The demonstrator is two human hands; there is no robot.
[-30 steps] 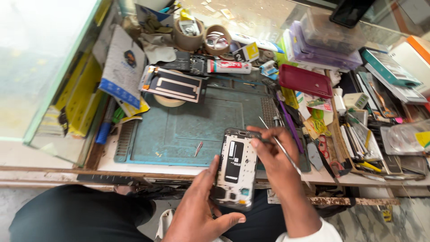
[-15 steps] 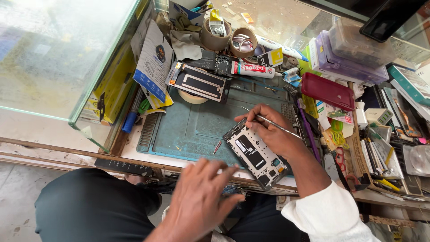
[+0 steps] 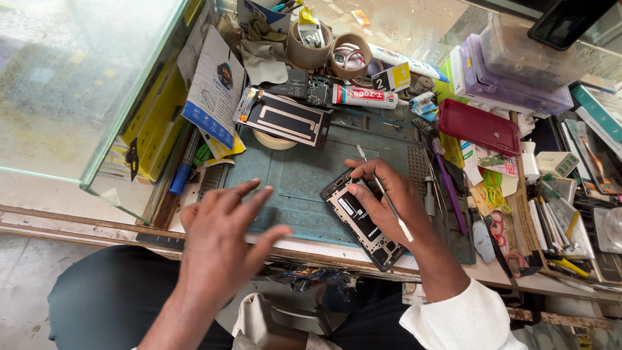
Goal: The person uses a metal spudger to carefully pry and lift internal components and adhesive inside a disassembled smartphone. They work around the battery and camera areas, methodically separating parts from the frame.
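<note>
Centrally, we see an opened smartphone frame (image 3: 361, 220), black, rectangular, its inner parts exposed, lying tilted on the teal work mat (image 3: 291, 175) near the desk's front edge. Our right hand (image 3: 387, 204) presses it down, fingers closed around thin metal tweezers (image 3: 383, 193). Our left hand (image 3: 223, 236) hovers just beside, fingers spread open, holding nothing. A maroon case (image 3: 478, 126) lies well apart.

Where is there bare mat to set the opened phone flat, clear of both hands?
The bare stretch of green mat lies between the black frame panel above, the opened phone at right and the left hand hovering at the near edge. It is crowded right of the right hand: loose tools, a red case, and clutter along the back.
</note>
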